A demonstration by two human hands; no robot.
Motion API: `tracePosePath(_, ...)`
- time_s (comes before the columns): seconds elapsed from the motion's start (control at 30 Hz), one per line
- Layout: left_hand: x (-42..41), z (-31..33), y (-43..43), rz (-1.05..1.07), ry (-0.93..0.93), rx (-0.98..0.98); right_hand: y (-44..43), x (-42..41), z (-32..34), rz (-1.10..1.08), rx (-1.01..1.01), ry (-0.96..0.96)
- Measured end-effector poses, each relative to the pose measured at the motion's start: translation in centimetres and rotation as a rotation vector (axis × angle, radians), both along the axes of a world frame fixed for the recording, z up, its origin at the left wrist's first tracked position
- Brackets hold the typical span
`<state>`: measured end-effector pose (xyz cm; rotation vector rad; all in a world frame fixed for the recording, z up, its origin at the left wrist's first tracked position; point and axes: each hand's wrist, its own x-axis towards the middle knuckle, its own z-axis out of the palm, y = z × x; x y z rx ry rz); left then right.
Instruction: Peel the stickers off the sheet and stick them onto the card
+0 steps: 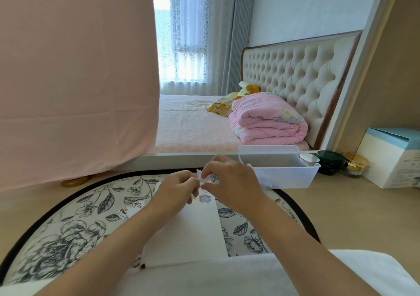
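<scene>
Your two hands meet above the far end of the card (191, 232), which lies on the round floral mat (68, 239) on the counter (341, 204). Your left hand (179, 186) and right hand (229, 179) each pinch a small scrap of sheet (205, 178) between curled fingertips and hold it up off the card. Whether a sticker is coming away from it is too small to tell. A blue sticker (205, 198) sits on the card near its far edge, just below your hands. Two loose stickers (124, 212) lie on the mat left of the card. A white towel (227, 277) covers the card's near edge. A white bin (291, 177) stands just right of your right hand, with a dark jar (330, 161), a gold jar (354, 163) and a box (393, 157) beyond it. A pink cloth (75, 79) hangs at the left.
</scene>
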<state>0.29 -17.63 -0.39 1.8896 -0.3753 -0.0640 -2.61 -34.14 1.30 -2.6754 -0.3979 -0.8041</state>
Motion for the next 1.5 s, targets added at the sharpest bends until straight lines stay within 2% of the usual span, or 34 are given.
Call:
tracePosePath(0.1, -0.6, 0.2, 1.6, 0.011, 0.035, -0.023, 1.6, 0.3, -0.7, 0.042, 0.027, -0.081)
tracePosePath(0.2, -0.8, 0.2, 3.6, 0.007, 0.106, -0.153, 2.9, 0.5, -1.0, 0.035, 0.135, -0.025)
tracePosePath(0.27, -0.9, -0.1, 5.0, 0.040, 0.026, -0.128, 3.8, 0.7, -1.1, 0.008, 0.322, 0.122)
tracePosePath(0.33, -0.9, -0.9, 6.3, 0.102, -0.125, 0.030, 4.7, 0.7, -0.9, 0.059, 0.643, 0.323)
tracePosePath(0.4, -0.8, -1.5, 7.3, 0.136, -0.207, 0.096, 5.2, 0.6, -0.8, 0.117, 0.883, 0.467)
tracePosePath(0.5, -0.6, -2.3, 8.1, 0.127, -0.215, 0.065, 5.4, 0.2, -1.0, 0.166, 0.981, 0.572)
tracePosePath(0.67, -0.7, -2.4, 8.1, 0.071, -0.206, 0.074, 5.8, 0.2, -1.4, 0.184, 0.999, 0.624)
tracePosePath(0.83, -0.4, -2.6, 8.0, 0.071, -0.221, 0.113, 6.3, 0.0, -1.2, 0.184, 0.931, 0.591)
tracePosePath(1.03, -0.5, -2.5, 8.0, 0.094, -0.332, 0.310, 6.1, 0.8, -1.0, 0.129, 0.750, 0.420)
tracePosePath(1.2, -0.4, -2.3, 8.0, 0.102, -0.421, 0.365, 5.7, 1.1, -0.9, 0.131, 0.574, 0.399)
tracePosePath(1.37, -0.1, -2.1, 8.2, 0.084, -0.429, 0.336, 5.2, 1.3, -0.6, 0.078, 0.624, 0.367)
tracePosePath(1.5, 0.4, -2.7, 8.4, 0.048, -0.486, 0.460, 3.9, 1.5, -0.7, -0.020, 0.724, 0.429)
